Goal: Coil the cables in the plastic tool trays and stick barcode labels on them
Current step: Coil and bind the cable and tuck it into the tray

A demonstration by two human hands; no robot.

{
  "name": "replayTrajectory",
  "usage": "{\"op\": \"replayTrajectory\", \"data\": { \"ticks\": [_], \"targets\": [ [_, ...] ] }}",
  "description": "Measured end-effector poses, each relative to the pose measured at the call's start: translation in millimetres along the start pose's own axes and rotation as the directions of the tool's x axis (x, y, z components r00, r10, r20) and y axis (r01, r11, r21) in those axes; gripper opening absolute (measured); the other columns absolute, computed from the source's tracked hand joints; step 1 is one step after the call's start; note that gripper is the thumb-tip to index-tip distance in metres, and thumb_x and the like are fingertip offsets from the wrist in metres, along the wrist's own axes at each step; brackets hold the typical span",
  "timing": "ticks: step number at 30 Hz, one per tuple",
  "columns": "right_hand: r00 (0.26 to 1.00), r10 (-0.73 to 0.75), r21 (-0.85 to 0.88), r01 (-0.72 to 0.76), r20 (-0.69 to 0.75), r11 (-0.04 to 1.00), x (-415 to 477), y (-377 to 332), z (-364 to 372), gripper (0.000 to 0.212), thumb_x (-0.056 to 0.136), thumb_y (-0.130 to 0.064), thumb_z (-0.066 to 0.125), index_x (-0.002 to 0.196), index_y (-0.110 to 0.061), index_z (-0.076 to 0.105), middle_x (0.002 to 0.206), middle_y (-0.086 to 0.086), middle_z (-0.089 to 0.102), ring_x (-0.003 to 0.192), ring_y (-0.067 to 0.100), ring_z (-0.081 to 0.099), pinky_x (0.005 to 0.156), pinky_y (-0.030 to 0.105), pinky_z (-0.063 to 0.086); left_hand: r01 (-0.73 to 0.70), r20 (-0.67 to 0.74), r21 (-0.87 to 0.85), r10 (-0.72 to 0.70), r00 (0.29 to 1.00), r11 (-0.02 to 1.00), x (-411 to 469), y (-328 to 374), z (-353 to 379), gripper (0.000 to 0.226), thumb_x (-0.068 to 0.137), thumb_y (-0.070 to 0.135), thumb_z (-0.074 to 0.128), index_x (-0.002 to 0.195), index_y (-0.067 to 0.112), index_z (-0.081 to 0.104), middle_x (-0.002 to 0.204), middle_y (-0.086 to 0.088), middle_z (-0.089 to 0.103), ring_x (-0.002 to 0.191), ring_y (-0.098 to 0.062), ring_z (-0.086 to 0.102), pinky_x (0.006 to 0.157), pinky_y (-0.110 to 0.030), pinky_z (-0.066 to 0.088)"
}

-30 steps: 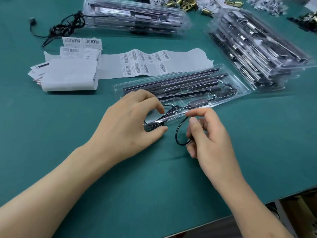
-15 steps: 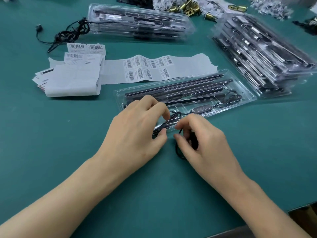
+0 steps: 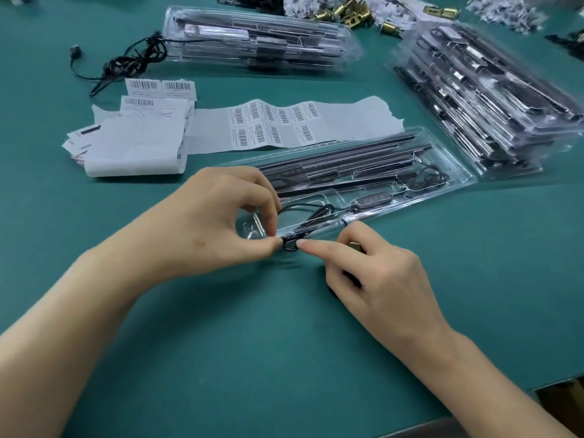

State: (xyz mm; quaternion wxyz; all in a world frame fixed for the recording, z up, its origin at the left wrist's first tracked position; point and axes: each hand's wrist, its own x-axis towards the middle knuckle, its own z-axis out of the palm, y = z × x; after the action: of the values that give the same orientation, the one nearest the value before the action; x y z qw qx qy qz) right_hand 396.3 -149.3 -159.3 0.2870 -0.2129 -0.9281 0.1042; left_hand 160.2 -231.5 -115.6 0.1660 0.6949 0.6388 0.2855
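Near me, bare table [image 3: 252, 343] is giving both wrists room, its edge lying close at lower right. Left hand [image 3: 202, 222] is pinching the small cable [image 3: 289, 245] coil at the tray [image 3: 467, 181] rim. Right hand [image 3: 376, 279] is gripping the loose end, index pressing the coil. I'm judging coiling nearly done: tucking in is coming next, then reaching over the tray for labels [image 3: 284, 124].

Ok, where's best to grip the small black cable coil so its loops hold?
Pinch the small black cable coil across its stacked loops from the left, as the left hand does; its tail runs off rightward into the clear plastic tray, so that side is probably clearest.
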Motion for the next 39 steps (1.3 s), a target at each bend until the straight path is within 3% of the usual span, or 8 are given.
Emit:
{"op": "replayTrajectory", "data": {
  "ticks": [5,13,18,22,27,35,37,39],
  "targets": [
    [1.0,-0.023,-0.102,0.025,0.017,0.995,1,-5,0,0.046,0.087,-0.003,0.067,0.125,-0.029,0.075,0.081,0.001,0.057,0.054,0.018,0.049,0.043,0.034,0.045,0.007,-0.045,0.008,-0.007,0.999,1.0,-2,4,7,0.008,0.077,0.033,0.074,0.073,0.029,0.069,0.095,0.011,0.067,0.093,-0.018,0.068,0.084,-0.04,0.055],
    [0.994,0.082,-0.194,-0.066,0.073,0.979,5,-26,1,0.05,0.081,-0.006,0.065,0.126,-0.027,0.075,0.078,0.001,0.054,0.049,0.022,0.047,0.039,0.031,0.037,-0.019,-0.098,-0.063,0.013,0.995,0.998,-2,2,9,0.008,0.077,0.03,0.071,0.072,0.027,0.067,0.087,0.008,0.068,0.09,-0.021,0.07,0.077,-0.042,0.056],
    [0.979,0.152,-0.279,-0.11,0.135,0.954,16,-39,5,0.052,0.074,-0.006,0.078,0.123,-0.025,0.075,0.076,0.001,0.054,0.044,0.023,0.047,0.041,0.026,0.024,-0.027,-0.114,-0.076,0.018,0.993,0.997,-2,3,9,0.01,0.078,0.028,0.072,0.072,0.025,0.065,0.084,0.008,0.067,0.091,-0.022,0.07,0.076,-0.043,0.056],
    [0.961,0.207,-0.393,-0.122,0.182,0.911,17,-50,6,0.065,0.062,-0.008,0.087,0.124,-0.022,0.075,0.073,0.0,0.054,0.043,0.023,0.03,0.043,0.027,0.017,-0.014,-0.102,-0.077,0.006,0.995,0.997,-2,5,8,0.01,0.077,0.03,0.07,0.071,0.024,0.065,0.084,0.007,0.066,0.092,-0.024,0.071,0.078,-0.044,0.057],
    [0.969,0.211,-0.139,-0.193,0.13,0.971,2,-40,-6,0.056,0.081,-0.001,0.073,0.134,-0.02,0.069,0.076,0.001,0.048,0.051,0.026,0.045,0.042,0.037,0.044,0.011,-0.094,-0.084,-0.019,0.995,0.996,-2,6,9,0.009,0.075,0.031,0.07,0.069,0.028,0.064,0.085,0.008,0.065,0.092,-0.022,0.071,0.079,-0.045,0.058],
    [0.951,0.296,-0.101,-0.287,0.088,0.953,6,-43,-8,0.037,0.09,-0.013,0.06,0.122,-0.027,0.071,0.081,-0.008,0.057,0.057,0.021,0.053,0.05,0.037,0.047,-0.002,-0.074,-0.024,0.001,0.997,1.0,-2,6,9,0.008,0.075,0.031,0.069,0.069,0.028,0.064,0.083,0.007,0.064,0.087,-0.023,0.069,0.074,-0.044,0.054],
    [0.888,0.429,0.09,-0.446,0.164,0.89,7,-39,-12,0.036,0.088,-0.025,0.051,0.121,-0.037,0.059,0.081,-0.013,0.054,0.066,0.015,0.054,0.06,0.025,0.045,0.01,-0.072,-0.02,-0.011,0.997,1.0,-2,6,9,0.008,0.075,0.032,0.068,0.069,0.028,0.063,0.083,0.007,0.064,0.089,-0.023,0.069,0.075,-0.043,0.054],
    [0.754,0.594,0.327,-0.657,0.282,0.679,5,-35,-19,0.04,0.079,-0.029,0.052,0.114,-0.046,0.048,0.082,-0.009,0.054,0.063,0.011,0.053,0.058,0.02,0.042,0.017,-0.064,0.003,-0.017,0.998,1.0,-2,7,10,0.009,0.075,0.034,0.068,0.069,0.029,0.063,0.082,0.007,0.063,0.089,-0.023,0.069,0.075,-0.043,0.054]
  ]
}}
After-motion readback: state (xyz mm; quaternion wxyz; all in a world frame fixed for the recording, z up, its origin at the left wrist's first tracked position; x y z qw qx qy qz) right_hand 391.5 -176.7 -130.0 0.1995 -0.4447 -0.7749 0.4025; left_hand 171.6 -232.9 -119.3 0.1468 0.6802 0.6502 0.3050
